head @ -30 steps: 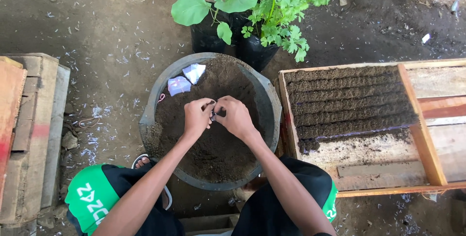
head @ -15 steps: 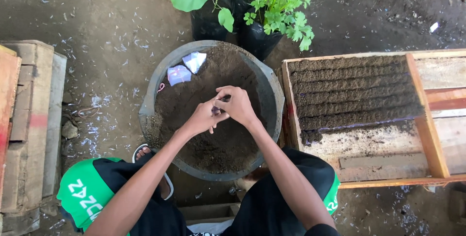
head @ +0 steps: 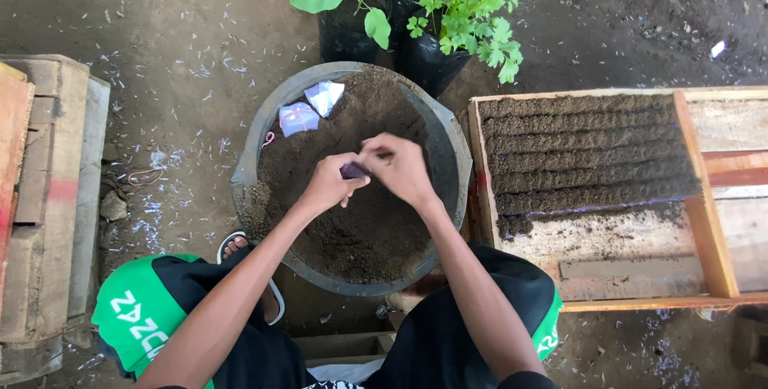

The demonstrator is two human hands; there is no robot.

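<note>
left hand [head: 330,183]: over basin centre, fingers pinched on dark small pouch, forearm in from 7 o'clock
small pouch [head: 354,170]: between both hands, above soil, long axis roughly 9–3
right hand [head: 402,166]: at 3 o'clock of pouch, touching it, fingers curled closed on its far end, forearm in from 5 o'clock
basin [head: 250,166]: soil-filled, two pale packets [head: 309,107] at 11 o'clock
wooden tray [head: 702,213]: 3 o'clock, soil rows inside

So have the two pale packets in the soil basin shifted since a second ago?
No. The two pale packets lie at the same spot by the upper-left rim of the basin; only the camera view moved slightly.
</note>
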